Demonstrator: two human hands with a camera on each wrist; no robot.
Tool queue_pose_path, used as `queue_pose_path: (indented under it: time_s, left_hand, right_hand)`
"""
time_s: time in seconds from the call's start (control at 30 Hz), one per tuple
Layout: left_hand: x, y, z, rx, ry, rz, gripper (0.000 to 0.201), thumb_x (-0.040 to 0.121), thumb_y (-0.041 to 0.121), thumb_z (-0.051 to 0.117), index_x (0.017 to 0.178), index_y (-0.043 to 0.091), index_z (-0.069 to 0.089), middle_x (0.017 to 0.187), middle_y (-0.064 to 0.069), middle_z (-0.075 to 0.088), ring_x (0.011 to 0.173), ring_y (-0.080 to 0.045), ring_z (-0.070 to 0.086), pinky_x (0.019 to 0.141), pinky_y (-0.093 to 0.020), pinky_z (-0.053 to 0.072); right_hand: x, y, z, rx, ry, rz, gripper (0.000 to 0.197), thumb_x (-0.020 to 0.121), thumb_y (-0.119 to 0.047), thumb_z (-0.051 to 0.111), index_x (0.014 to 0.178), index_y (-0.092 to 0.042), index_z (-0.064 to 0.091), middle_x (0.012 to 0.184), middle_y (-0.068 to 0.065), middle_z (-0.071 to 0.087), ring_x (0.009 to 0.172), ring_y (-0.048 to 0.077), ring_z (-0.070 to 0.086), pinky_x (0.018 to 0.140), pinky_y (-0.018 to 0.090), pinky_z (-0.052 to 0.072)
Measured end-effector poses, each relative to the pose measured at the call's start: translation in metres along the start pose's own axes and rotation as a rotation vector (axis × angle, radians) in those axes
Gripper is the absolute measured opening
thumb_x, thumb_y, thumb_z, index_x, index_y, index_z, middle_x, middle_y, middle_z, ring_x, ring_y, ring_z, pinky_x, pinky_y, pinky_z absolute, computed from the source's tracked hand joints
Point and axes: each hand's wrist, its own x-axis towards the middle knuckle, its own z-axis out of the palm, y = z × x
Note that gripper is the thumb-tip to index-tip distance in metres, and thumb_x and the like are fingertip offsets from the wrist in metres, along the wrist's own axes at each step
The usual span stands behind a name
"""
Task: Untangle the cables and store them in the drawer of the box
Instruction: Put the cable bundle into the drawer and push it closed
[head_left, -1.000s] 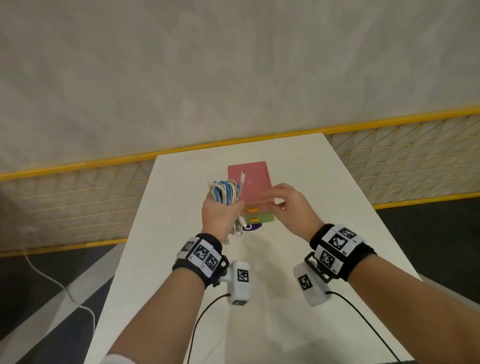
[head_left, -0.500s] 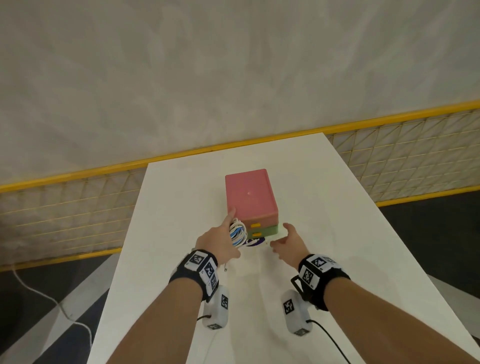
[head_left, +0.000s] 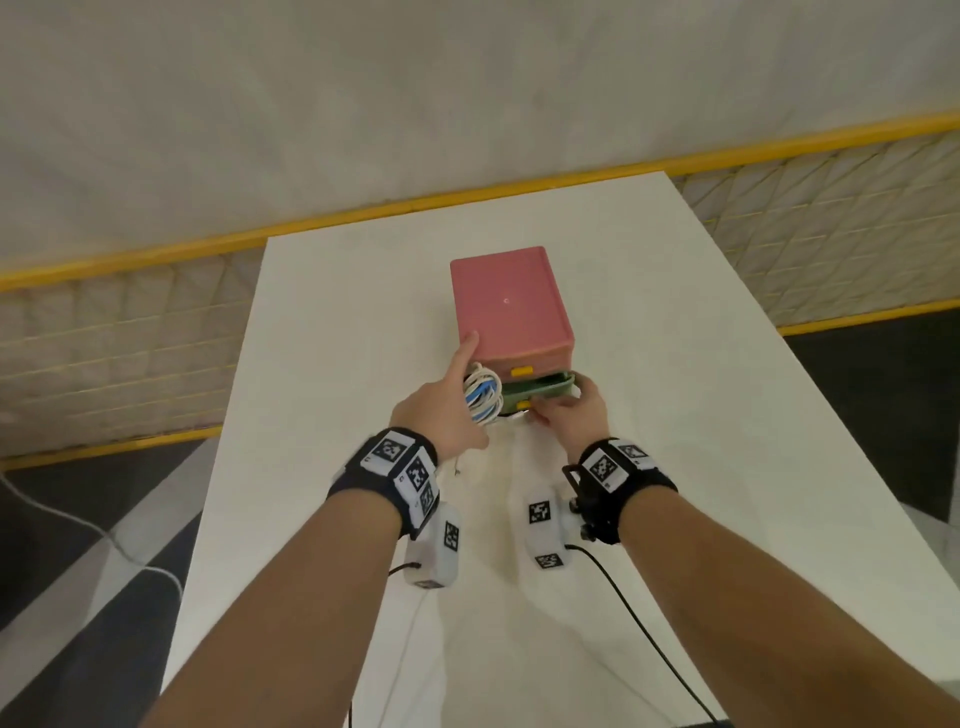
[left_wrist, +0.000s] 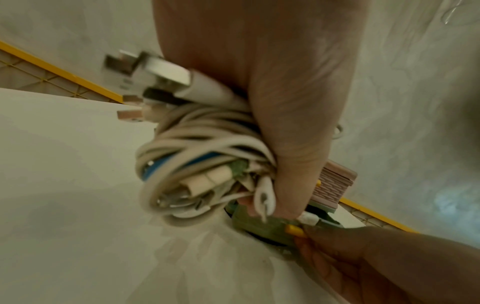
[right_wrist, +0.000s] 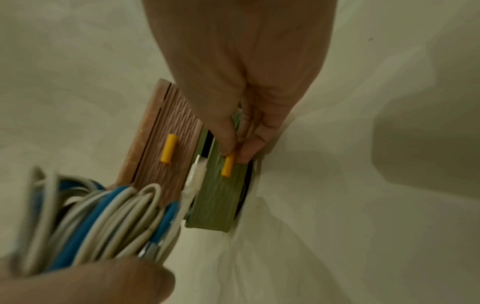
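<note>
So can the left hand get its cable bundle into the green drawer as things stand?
Probably not yet. The green drawer is only slightly pulled out, the right hand pinching its yellow handle. The left hand holds the cable bundle right beside it.

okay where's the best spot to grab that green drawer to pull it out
Pinch the yellow handle at the middle of the green drawer front, coming from the front; it is the only part sticking out. The right hand already pinches it there.
</note>
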Motion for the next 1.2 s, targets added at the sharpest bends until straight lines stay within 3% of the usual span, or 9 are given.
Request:
queue_pose_path:
  time_s: [0.23,0.37,0.5,0.57,0.7,0.9,1.0,1.03,1.2]
  left_hand:
    - [0.001,-0.003,-0.005,-0.023,-0.043,0.032,0.127,0.063,0.027,0.078,0.144,0.052,-0.016,0.113,-0.002,0.068,0.075,-0.026,0.067,0.077,-0.042,0.057]
    - [-0.002,-0.003,-0.010,-0.096,-0.078,0.034,0.122,0.064,0.023,0.076,0.147,0.052,-0.010,0.118,0.004,0.064,0.082,-0.024,0.067,0.080,-0.041,0.056]
    - [-0.015,0.009,-0.001,-0.271,0.143,0.037,0.078,0.065,0.026,0.073,0.131,0.039,0.034,0.097,0.007,0.068,0.083,-0.023,0.066,0.079,-0.042,0.056]
    - [-0.021,0.027,0.005,-0.260,0.200,0.051,0.057,0.067,0.028,0.073,0.117,0.029,0.046,0.089,0.005,0.067,0.080,-0.024,0.065,0.076,-0.041,0.055]
    - [-0.012,0.067,0.021,0.092,0.204,0.105,0.049,0.079,0.028,0.068,0.120,0.017,0.044,0.093,-0.004,0.066,0.084,-0.030,0.064,0.069,-0.035,0.047]
    - [0.019,0.088,0.059,0.432,0.062,-0.022,0.026,0.092,0.010,0.055,0.117,0.005,0.052,0.114,-0.011,0.066,0.104,-0.031,0.066,0.077,-0.036,0.047]
    - [0.034,0.088,0.068,0.488,-0.018,-0.102,0.029,0.096,0.011,0.047,0.123,0.008,0.056,0.123,-0.009,0.060,0.113,-0.028,0.062,0.086,-0.036,0.049]
    - [0.038,0.087,0.069,0.491,-0.035,-0.119,0.029,0.097,0.013,0.044,0.122,0.011,0.058,0.122,-0.007,0.061,0.111,-0.027,0.062,0.084,-0.037,0.050]
    - [0.045,0.088,0.063,0.418,-0.108,-0.195,0.028,0.098,0.029,0.039,0.117,0.017,0.057,0.117,-0.004,0.061,0.104,-0.025,0.063,0.069,-0.034,0.046]
  right_hand:
    - [-0.069,0.012,-0.029,0.046,-0.020,0.021,0.041,0.083,0.005,0.064,0.117,-0.005,0.044,0.088,0.016,0.066,0.070,0.021,0.063,0.066,0.027,0.056]
    - [-0.082,0.006,-0.045,-0.261,0.005,0.047,0.056,0.076,-0.027,0.067,0.126,-0.013,0.046,0.105,0.009,0.054,0.089,0.022,0.054,0.085,0.034,0.046]
    - [-0.055,-0.018,-0.043,-0.487,0.070,-0.174,0.062,0.073,-0.033,0.062,0.131,-0.014,0.050,0.120,0.017,0.042,0.105,0.027,0.050,0.101,0.031,0.037]
    - [-0.037,-0.022,-0.041,-0.541,-0.003,-0.196,0.050,0.081,-0.015,0.064,0.129,-0.010,0.052,0.118,0.019,0.049,0.100,0.027,0.055,0.090,0.027,0.041]
    - [-0.032,-0.016,-0.046,-0.567,-0.147,-0.182,0.028,0.082,0.002,0.053,0.108,-0.007,0.057,0.089,0.013,0.056,0.072,0.022,0.053,0.064,0.028,0.041]
    - [-0.044,-0.007,-0.054,-0.495,-0.170,-0.339,0.081,0.081,0.003,0.059,0.148,-0.018,0.019,0.135,0.000,0.039,0.079,0.018,0.056,0.078,0.031,0.049]
    - [-0.053,-0.006,-0.056,-0.637,-0.270,-0.510,0.080,0.084,0.005,0.053,0.150,-0.025,0.019,0.158,-0.006,0.019,0.128,0.015,0.046,0.106,0.031,0.042]
    - [-0.055,-0.006,-0.056,-0.684,-0.302,-0.574,0.079,0.086,0.003,0.052,0.150,-0.029,0.019,0.159,-0.010,0.015,0.133,0.012,0.041,0.108,0.029,0.039]
    - [-0.055,-0.012,-0.050,-0.913,-0.416,-0.543,0.076,0.092,-0.004,0.043,0.152,-0.026,0.002,0.158,-0.003,0.021,0.115,0.029,0.054,0.094,0.038,0.046]
